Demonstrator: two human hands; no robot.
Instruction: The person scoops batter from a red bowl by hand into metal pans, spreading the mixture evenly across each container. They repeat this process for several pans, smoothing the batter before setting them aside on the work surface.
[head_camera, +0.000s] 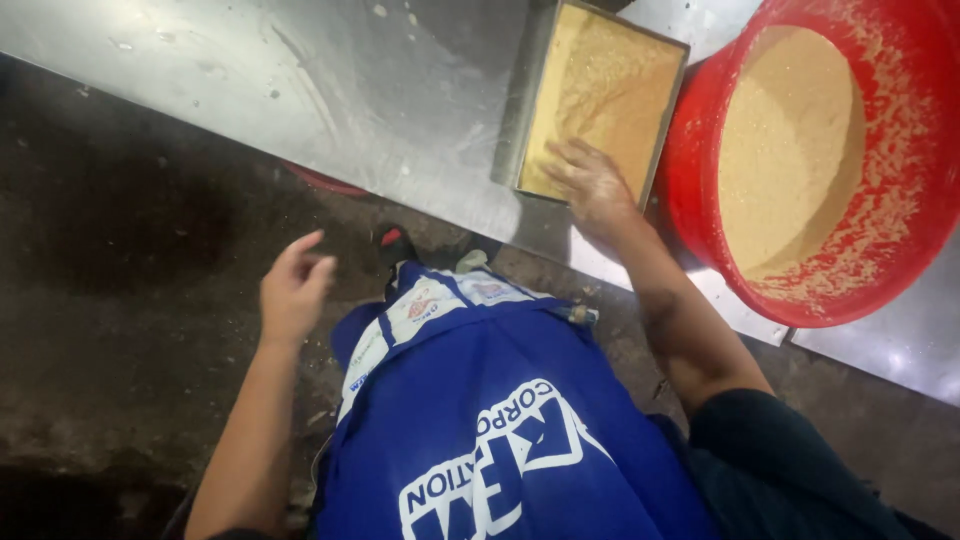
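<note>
Right hand pressing crumb mix in a tray

Right hand (592, 185), fingers spread flat on the rectangular metal tray (520, 130); red basin (690, 170) just right on the table (350, 90); left hand (293, 290) open, empty.

rectangular metal tray (520, 120), tan crumbs levelled; on steel table

Steel worktable (300, 80), crumb-speckled; dark stained concrete floor (120, 300) below.

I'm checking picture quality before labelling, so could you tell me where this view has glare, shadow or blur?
Head view: soft glare on the metal table; the floor below lies in deep shadow; the left hand looks slightly blurred; the right hand on the crumb-filled tray and the red tub are evenly lit and fairly sharp.
</note>
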